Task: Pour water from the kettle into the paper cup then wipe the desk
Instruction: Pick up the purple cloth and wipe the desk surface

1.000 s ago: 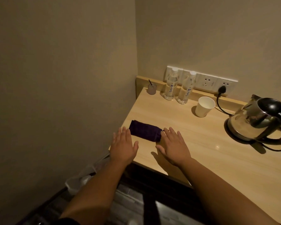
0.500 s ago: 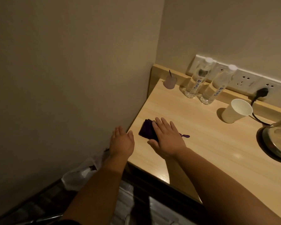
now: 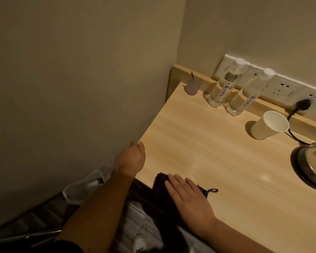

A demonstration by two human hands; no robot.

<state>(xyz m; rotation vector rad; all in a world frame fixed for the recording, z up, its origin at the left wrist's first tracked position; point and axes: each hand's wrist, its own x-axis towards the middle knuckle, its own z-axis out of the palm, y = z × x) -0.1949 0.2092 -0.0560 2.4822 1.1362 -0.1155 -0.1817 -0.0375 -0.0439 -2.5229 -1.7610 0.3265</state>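
Purple cloth (image 3: 161, 185) lies flattened under the spread, palm-down right hand (image 3: 188, 196) at the desk's (image 3: 199, 143) near edge, with the loosely curled, empty left hand (image 3: 132, 157) just left of it, and the paper cup (image 3: 268, 125) and kettle (image 3: 312, 161) well beyond to the right.

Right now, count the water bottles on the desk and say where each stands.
2. One water bottle stands at the desk's back edge beside the small pink cup; the second bottle is just right of it, before the wall sockets. None seems hidden.

dim warm light | glare on desk (image 3: 204, 168) | soft blur | wide-angle bending
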